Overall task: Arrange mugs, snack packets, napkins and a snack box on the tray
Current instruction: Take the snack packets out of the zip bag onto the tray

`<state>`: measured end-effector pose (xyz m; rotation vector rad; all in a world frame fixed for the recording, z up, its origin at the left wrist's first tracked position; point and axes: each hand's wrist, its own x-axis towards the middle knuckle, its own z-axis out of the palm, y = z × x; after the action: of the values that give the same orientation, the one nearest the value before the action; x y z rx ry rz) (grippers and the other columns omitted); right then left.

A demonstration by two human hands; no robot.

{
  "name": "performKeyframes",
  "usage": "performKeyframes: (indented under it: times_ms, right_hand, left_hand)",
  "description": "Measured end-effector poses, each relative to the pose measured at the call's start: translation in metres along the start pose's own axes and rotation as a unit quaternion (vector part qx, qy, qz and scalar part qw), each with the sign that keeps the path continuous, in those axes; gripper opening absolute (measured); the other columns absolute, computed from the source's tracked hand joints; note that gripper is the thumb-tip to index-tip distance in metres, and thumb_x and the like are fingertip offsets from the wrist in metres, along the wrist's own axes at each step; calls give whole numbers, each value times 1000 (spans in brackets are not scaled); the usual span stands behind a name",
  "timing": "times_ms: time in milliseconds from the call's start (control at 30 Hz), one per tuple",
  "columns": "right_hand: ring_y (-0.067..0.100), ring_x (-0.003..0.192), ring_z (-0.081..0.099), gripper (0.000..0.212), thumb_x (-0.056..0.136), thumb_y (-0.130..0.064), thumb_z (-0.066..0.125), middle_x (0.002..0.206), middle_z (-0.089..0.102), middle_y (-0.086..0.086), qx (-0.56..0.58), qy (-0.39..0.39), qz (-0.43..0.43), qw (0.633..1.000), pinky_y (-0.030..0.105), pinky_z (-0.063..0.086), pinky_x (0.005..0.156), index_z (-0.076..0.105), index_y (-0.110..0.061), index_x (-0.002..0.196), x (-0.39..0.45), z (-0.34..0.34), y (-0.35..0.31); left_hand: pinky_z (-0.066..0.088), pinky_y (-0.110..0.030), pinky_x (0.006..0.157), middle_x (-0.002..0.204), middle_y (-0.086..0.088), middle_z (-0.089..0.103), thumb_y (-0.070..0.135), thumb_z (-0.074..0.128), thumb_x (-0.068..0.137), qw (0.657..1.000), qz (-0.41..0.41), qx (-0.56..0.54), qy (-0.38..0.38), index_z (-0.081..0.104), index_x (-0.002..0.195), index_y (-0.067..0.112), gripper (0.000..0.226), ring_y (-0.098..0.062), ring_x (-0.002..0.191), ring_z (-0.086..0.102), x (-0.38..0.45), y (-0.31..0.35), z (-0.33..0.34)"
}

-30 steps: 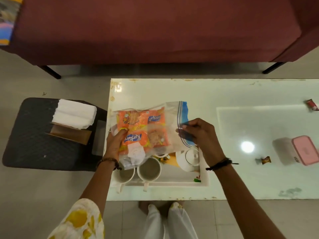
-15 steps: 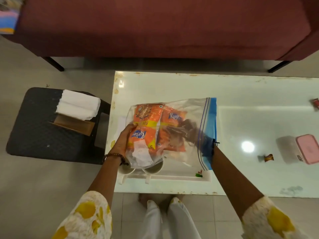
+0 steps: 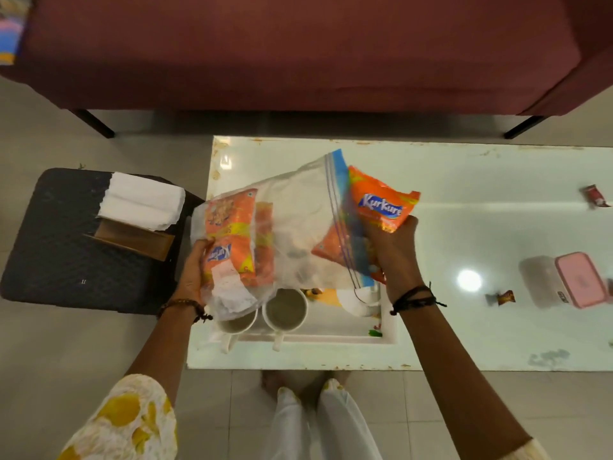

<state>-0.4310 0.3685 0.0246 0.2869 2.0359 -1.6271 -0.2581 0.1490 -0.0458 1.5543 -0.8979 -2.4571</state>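
My left hand (image 3: 194,273) grips the bottom end of a clear zip bag (image 3: 295,207) held over the white tray (image 3: 331,338). Orange snack packets (image 3: 232,237) still sit inside the bag. My right hand (image 3: 393,247) holds one orange snack packet (image 3: 381,204) half out of the bag's blue-striped mouth. Two mugs (image 3: 287,310) stand in the tray's left part, partly hidden under the bag, and a white round lidded thing (image 3: 360,302) lies to their right. White napkins (image 3: 142,200) rest on the black stool (image 3: 63,247). The pink-lidded snack box (image 3: 577,280) stands at the table's right.
The glossy white table (image 3: 464,194) carries a wrapped candy (image 3: 504,297) and a small red packet (image 3: 595,195). A maroon sofa (image 3: 298,51) runs behind the table. A brown holder (image 3: 132,239) lies on the stool under the napkins. My feet show below the table's front edge.
My right hand was inside the bag; now it has drawn one orange packet out through the bag's mouth toward the right. The left hand still holds the bag's bottom.
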Motion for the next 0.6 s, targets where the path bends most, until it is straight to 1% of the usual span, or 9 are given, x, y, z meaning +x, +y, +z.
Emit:
performKeyframes:
  times_ms: [67, 100, 200, 267, 300, 400, 467, 500, 600]
  right_hand:
    - [17, 85, 63, 54, 74, -19, 74, 98, 59, -2, 48, 36, 12, 998, 29, 52, 60, 36, -17, 114, 2, -11, -1]
    - [16, 86, 63, 53, 75, -19, 72, 99, 58, -3, 69, 51, 19, 996, 27, 52, 57, 35, -19, 113, 4, -16, 1]
    - [18, 87, 63, 41, 82, -26, 63, 100, 56, -3, 151, 106, 61, 981, 26, 52, 54, 35, -24, 112, 15, -29, 14]
    - [18, 87, 62, 37, 85, -30, 59, 99, 55, -2, 184, 140, 82, 970, 28, 53, 58, 34, -25, 112, 22, -34, 28]
    - [19, 88, 61, 36, 86, -31, 58, 97, 54, -3, 181, 149, 88, 968, 30, 54, 61, 34, -24, 111, 25, -34, 37]
    - [28, 97, 60, 42, 82, -27, 65, 100, 56, 1, 115, 138, 98, 979, 44, 54, 82, 33, -21, 108, 35, -29, 63]
    - [31, 98, 61, 45, 78, -24, 70, 106, 58, 8, 30, 105, 110, 988, 46, 52, 88, 34, -20, 105, 44, -21, 76]
    - [30, 94, 61, 45, 76, -23, 72, 105, 59, 9, -13, 84, 110, 990, 42, 53, 86, 35, -19, 103, 50, -16, 80]
    - [22, 74, 58, 37, 69, -22, 78, 87, 62, 5, -88, 12, 84, 993, 30, 50, 64, 45, -18, 87, 73, 1, 81]
  left_hand:
    - [48, -41, 91, 101, -2, 61, 44, 45, 88, 1000, 8, -13, 14, 60, 105, 24, 30, -21, 94, 58, 2, 1, -12]
    - [47, -42, 92, 104, -2, 61, 46, 43, 89, 1000, 11, -21, 13, 59, 109, 25, 33, -21, 96, 58, 2, 2, -16]
    - [53, -37, 81, 106, 0, 59, 47, 39, 91, 999, 22, -44, 14, 53, 118, 26, 37, -20, 97, 57, 1, 1, -22]
    - [56, -33, 75, 102, 2, 59, 43, 37, 92, 998, 31, -51, 20, 55, 110, 28, 30, -18, 94, 57, 0, 0, -24]
    - [56, -32, 75, 101, 2, 59, 42, 37, 93, 998, 36, -53, 19, 55, 108, 28, 28, -18, 94, 57, 1, 0, -25]
    - [48, -37, 91, 105, 3, 58, 43, 36, 93, 997, 48, -63, 5, 50, 121, 28, 35, -18, 99, 56, 2, -3, -22]
    - [42, -40, 99, 107, 2, 57, 41, 38, 92, 996, 62, -63, 5, 45, 133, 27, 43, -19, 102, 54, 4, -3, -20]
    - [39, -41, 101, 110, 1, 56, 41, 38, 92, 996, 66, -58, 5, 41, 138, 25, 48, -21, 106, 53, 4, -3, -19]
    - [33, -46, 106, 129, -4, 47, 48, 37, 91, 997, 58, -43, -11, 33, 144, 22, 59, -27, 124, 42, 8, -1, -18]
